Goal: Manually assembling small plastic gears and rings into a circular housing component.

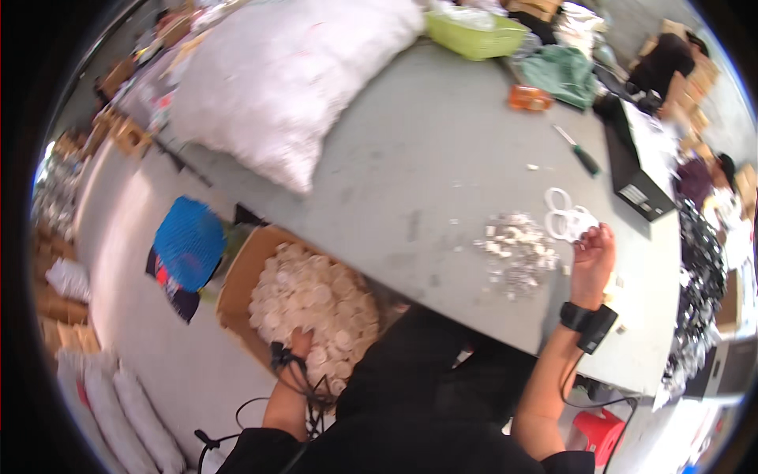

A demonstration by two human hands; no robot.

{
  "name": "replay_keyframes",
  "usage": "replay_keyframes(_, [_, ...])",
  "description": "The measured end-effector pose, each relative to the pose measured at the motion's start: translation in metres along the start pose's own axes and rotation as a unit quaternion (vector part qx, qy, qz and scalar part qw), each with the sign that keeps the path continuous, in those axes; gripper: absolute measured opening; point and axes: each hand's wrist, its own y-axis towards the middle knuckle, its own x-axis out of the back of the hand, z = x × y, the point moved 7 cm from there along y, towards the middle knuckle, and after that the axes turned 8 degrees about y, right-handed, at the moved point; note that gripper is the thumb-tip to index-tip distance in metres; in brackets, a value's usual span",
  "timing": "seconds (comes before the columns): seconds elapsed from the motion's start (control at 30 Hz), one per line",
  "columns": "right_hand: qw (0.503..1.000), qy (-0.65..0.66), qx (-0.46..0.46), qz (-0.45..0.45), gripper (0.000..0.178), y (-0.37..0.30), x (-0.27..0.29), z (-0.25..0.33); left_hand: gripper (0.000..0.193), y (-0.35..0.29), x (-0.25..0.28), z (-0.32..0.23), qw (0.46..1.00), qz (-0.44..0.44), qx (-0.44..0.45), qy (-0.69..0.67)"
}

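My left hand [302, 341] reaches down into a cardboard box [237, 288] full of round, flat, whitish discs [324, 296]. Its fingers are partly lost among the discs, so their grip does not show. Over the right part of the grey table, my right hand [594, 251] has its fingers curled together at the edge of several white plastic rings [562, 215]. Just left of that hand lies a loose pile of small white and metallic pieces [517, 246]. A black band with a small box is strapped on my right wrist, and cables hang from both wrists.
A large white sack [284, 79] covers the table's far left. Farther right are a green basket [478, 35], an orange item [529, 98], a screwdriver [580, 152] and a black box [639, 170]. A blue mesh bundle [189, 241] stands left; other people are at the far right.
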Motion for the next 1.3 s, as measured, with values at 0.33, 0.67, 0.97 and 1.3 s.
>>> replay_keyframes(0.33, [0.817, -0.573, 0.043, 0.049, 0.022, 0.037, 0.023, 0.036, 0.027, -0.029, -0.014, -0.120, 0.950, 0.143, -0.074, 0.269])
replay_keyframes(0.67, [0.636, -0.743, 0.202, 0.042, 0.014, 0.037, 0.005, 0.011, 0.016, -0.283, -0.115, -0.442, 0.745, 0.518, -0.344, 0.239])
replay_keyframes(0.97, [0.766, -0.582, 0.271, 0.035, 0.008, 0.036, -0.002, 0.027, 0.024, -0.312, -0.259, -0.554, 0.753, 0.330, -0.555, 0.127])
replay_keyframes(1.3, [0.885, -0.438, 0.135, 0.086, 0.013, 0.026, -0.019, 0.011, 0.040, -0.304, -0.307, -0.547, 0.668, 0.204, -0.709, 0.098])
